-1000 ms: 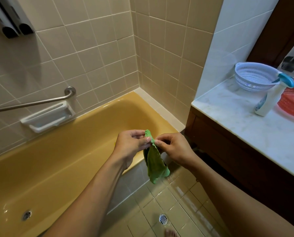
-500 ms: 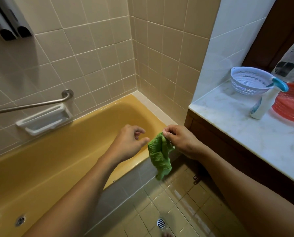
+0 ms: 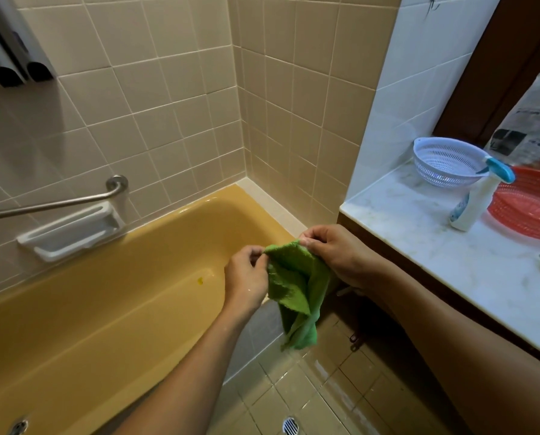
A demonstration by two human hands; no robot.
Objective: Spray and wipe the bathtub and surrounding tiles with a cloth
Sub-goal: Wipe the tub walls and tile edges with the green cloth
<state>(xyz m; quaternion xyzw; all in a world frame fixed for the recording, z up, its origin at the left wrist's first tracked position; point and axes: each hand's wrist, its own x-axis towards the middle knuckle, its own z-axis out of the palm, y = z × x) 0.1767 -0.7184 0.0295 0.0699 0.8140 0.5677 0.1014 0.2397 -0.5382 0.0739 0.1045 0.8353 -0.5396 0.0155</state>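
Left hand (image 3: 246, 277) fingers pinch one top corner of the green terry cloth (image 3: 297, 287); right hand (image 3: 331, 249) fingers pinch the other. Cloth hangs between them over the near rim of the mustard-yellow bathtub (image 3: 105, 309). White spray bottle with teal trigger (image 3: 479, 199) stands on the marble counter (image 3: 450, 255), well apart.

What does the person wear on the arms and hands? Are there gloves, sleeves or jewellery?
Nothing worn is visible. The left hand and the right hand have no gloves, and no ring shows on the fingers in view. The left forearm and the right forearm are uncovered to the picture's edge: no sleeve, watch or bracelet appears.
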